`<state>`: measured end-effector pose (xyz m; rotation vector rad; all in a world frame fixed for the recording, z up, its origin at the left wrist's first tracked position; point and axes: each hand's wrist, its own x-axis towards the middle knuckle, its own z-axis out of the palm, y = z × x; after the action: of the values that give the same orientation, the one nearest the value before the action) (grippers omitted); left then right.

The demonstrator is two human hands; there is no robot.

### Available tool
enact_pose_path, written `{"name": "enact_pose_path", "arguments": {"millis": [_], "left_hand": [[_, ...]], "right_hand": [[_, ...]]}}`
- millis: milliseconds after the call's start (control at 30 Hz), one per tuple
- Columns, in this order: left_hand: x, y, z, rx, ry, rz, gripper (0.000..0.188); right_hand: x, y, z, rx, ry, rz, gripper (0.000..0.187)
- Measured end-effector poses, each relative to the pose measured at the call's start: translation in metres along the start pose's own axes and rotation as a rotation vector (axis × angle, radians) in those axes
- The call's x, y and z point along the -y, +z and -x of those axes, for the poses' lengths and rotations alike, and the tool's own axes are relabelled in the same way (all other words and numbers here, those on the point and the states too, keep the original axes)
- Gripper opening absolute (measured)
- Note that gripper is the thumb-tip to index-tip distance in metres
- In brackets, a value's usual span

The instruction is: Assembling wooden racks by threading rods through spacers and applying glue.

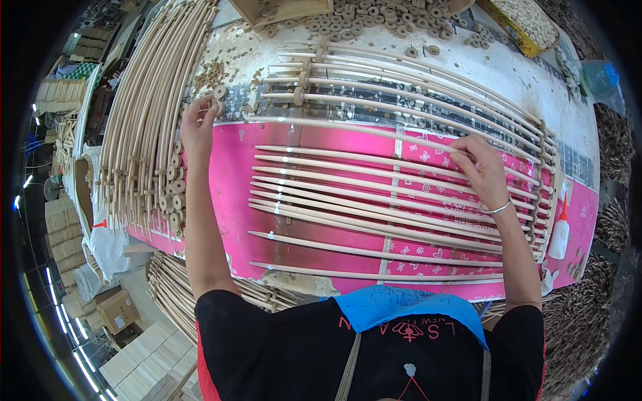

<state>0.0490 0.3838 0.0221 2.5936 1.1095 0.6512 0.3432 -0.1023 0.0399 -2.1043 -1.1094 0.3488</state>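
My left hand (198, 121) is raised at the left side of the table, its fingers pinching a small wooden ring (220, 92). Over the middle right, my right hand (479, 171) has its thumb and fingers closed on a slim pale wooden rod (374, 131) with a tapered left end. Below that rod, several similar rods (301, 152) lie side by side across the pink cover. Their right ends pass into a row of rings (537, 200). Farther back, more rods (401, 77) carry rings (299, 97) near their left ends.
A thick bundle of rods (150, 100) fills the table's left side, with stacked rings (176, 187) beside it. Loose rings (374, 17) are heaped at the back, near a wooden tray (284, 9). A white glue bottle (559, 238) with a red tip lies at the right edge.
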Motion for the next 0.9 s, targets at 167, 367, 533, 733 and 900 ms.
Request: {"name": "enact_pose_path", "arguments": {"millis": [167, 367, 533, 733, 900], "left_hand": [[-0.032, 0.004, 0.015, 0.255, -0.407, 1.16, 0.031], [-0.052, 0.007, 0.026, 0.301, -0.452, 1.245, 0.034], [-0.055, 0.01, 0.029, 0.311, -0.455, 1.29, 0.035], [-0.055, 0.012, 0.031, 0.315, -0.469, 1.334, 0.034], [-0.062, 0.014, 0.029, 0.364, -0.457, 1.315, 0.04]], "right_hand": [[0.004, -0.002, -0.009, -0.065, -0.034, -0.059, 0.015], [0.004, 0.0, -0.01, -0.05, -0.065, 0.006, 0.014], [-0.002, 0.0, -0.009, -0.062, -0.074, -0.01, 0.015], [-0.004, 0.0, -0.009, -0.065, -0.07, -0.024, 0.014], [0.002, 0.0, -0.012, -0.066, -0.077, 0.012, 0.014]]}}
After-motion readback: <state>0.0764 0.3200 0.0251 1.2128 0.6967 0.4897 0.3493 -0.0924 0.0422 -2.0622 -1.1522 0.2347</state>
